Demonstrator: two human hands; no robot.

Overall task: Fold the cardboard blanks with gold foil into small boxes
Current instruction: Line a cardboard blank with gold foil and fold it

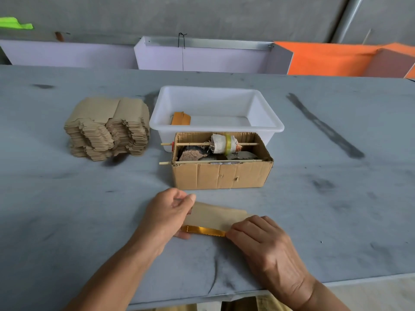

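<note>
A flat cardboard blank [213, 216] lies on the grey table near me, brown side up, with a strip of gold foil showing along its near edge. My left hand [167, 215] pinches its left end between thumb and fingers. My right hand [258, 236] grips its right end, fingers curled over the corner. A tall stack of unfolded blanks [107, 129] stands at the left. One folded gold box [180, 118] lies inside the white plastic tub [265, 126].
An open corrugated carton [221, 176] stands just beyond my hands, holding stones, a cloth-wrapped roll on a stick and a second stick across it. The table's near edge runs right below my wrists. Lilac and orange panels line the far side.
</note>
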